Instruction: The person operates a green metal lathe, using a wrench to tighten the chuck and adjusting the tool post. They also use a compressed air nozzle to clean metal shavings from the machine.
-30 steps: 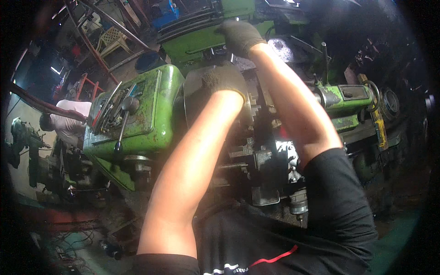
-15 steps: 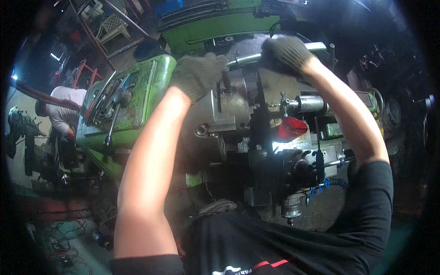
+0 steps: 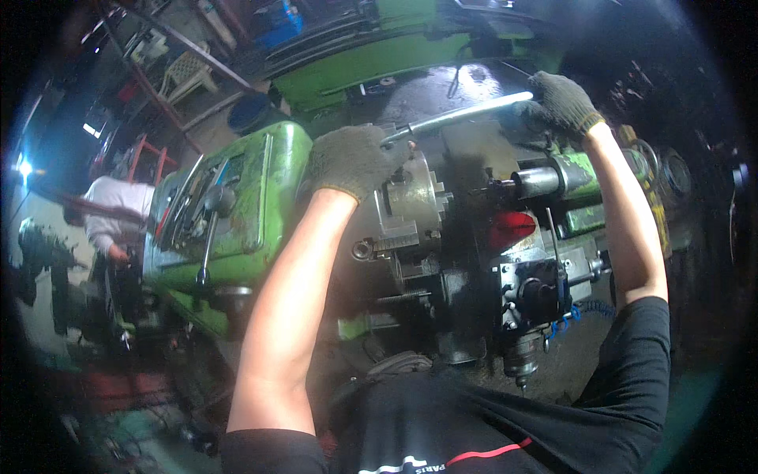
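Observation:
Both of my hands wear dark grey knit gloves. My left hand (image 3: 351,162) is closed at the thin near end of a long metal bar (image 3: 470,116), against the upper left side of a lathe chuck (image 3: 410,193). Its fingertips are partly hidden. From there the bar slants up to the right, and my right hand (image 3: 564,103) is curled at its far end. Stepped jaws stand out from the chuck's face. Right of the chuck, the tailstock's steel quill (image 3: 537,182) points toward it, with a red object (image 3: 512,229) nearer me.
The green headstock (image 3: 272,186) carries loose tools and a lever (image 3: 209,237). A tool post (image 3: 533,288) with blue coiled hose (image 3: 580,310) sits at near right. Another person (image 3: 118,209) in a light top is at far left. A pale chair (image 3: 189,77) stands behind.
My right hand has shifted right, from partway along the bar to its far end. My left hand is slightly lower and further right in the picture, and the whole view has shifted.

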A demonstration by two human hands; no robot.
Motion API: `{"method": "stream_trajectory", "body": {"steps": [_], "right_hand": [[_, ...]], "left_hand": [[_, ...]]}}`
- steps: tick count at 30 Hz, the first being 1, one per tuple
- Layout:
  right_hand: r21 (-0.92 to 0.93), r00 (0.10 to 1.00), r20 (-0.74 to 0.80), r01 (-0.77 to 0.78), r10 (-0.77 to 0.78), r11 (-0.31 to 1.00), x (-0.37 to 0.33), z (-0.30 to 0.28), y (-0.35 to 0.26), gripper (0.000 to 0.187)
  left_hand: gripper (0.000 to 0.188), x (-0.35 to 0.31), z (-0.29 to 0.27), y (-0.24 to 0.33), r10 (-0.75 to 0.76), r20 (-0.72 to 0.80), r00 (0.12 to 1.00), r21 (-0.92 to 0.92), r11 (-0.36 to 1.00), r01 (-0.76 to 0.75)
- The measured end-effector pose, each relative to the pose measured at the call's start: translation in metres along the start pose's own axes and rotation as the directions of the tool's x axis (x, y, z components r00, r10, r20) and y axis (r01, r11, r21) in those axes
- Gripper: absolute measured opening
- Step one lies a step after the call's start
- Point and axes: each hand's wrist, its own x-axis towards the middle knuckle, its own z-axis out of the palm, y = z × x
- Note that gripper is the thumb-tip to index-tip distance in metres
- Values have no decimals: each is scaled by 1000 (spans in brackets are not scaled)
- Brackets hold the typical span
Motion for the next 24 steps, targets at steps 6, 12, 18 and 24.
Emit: {"method": "stream_trajectory", "body": {"steps": [6, 12, 18, 24], "right_hand": [[-36, 981, -156, -124, 117, 992, -149, -40, -67, 61], [-129, 924, 163, -328, 346, 936, -144, -105, -145, 71], [-149, 811, 302, -480, 502, 865, -136, -97, -151, 73], [-168, 739, 245, -606, 628, 778, -135, -98, -174, 71]], "left_hand": [[71, 44, 2, -47, 308, 119, 944, 16, 950, -312], [74, 32, -2, -52, 414, 104, 904, -29, 910, -414], [32, 25, 4, -69, 562, -178, 808, -159, 794, -587], [29, 39, 15, -59, 384, -4, 923, -176, 909, -379]]}}
